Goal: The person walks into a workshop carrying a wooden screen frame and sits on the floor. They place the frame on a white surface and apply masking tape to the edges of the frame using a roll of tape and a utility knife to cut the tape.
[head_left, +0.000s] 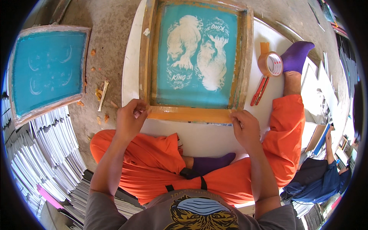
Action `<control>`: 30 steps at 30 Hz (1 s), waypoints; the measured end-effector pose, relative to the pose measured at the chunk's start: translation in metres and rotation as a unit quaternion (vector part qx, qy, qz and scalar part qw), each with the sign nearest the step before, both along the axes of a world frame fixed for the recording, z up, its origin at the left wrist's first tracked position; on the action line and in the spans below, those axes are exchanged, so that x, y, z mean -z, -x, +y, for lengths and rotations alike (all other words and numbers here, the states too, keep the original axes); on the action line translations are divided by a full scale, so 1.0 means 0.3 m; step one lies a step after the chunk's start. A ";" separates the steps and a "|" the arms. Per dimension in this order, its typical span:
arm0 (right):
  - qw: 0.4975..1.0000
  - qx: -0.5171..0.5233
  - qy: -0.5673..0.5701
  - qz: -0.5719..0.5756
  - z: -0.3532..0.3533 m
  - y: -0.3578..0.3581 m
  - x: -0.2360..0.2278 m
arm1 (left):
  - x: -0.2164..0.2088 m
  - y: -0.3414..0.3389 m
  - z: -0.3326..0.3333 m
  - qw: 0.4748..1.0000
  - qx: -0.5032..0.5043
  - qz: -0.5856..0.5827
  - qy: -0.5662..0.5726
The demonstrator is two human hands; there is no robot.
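A wooden-framed printing screen (145, 57) lies flat in front of me, its teal mesh showing two pale animal designs. A strip of brown packing tape (189, 114) stretches along the frame's near bar. My left hand (130, 118) pinches the strip's left end at the near left corner, fingers closed. At the near right corner, my right hand (245, 125) is closed on the other end. Whether the strip is stuck down along its whole length I cannot tell. Right of the screen lie a tape roll (264, 63) with a loose end and a red box cutter (259, 91).
Under the screen is a white board (184, 133); my legs bend around its near side, one purple-socked foot (297, 55) beside the tape roll. Another teal screen (46, 73) rests at left above stacked sheets (46, 149). A person in dark blue (322, 180) is at far right.
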State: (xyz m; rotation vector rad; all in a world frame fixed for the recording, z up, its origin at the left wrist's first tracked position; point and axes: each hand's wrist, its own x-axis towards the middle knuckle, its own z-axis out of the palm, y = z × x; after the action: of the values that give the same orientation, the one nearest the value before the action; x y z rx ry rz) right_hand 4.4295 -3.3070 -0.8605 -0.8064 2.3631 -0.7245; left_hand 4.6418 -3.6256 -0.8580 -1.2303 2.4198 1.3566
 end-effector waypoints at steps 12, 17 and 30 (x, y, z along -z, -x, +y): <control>1.000 0.014 0.023 0.000 0.032 -0.007 -0.028 | -0.028 -0.012 -0.017 0.964 0.219 0.090 0.123; 0.998 -0.010 -0.022 0.049 0.016 -0.020 0.006 | 0.005 -0.006 0.007 0.935 0.278 0.038 0.217; 0.976 -0.071 -0.126 0.161 -0.020 -0.058 0.022 | 0.016 0.023 0.008 0.884 0.335 -0.014 0.325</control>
State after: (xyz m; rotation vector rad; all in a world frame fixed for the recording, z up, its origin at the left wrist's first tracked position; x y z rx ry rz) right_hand 4.4468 -3.3129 -0.8672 -1.0288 2.5781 -0.2388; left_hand 4.6349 -3.6231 -0.8628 -0.3445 2.9490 0.3382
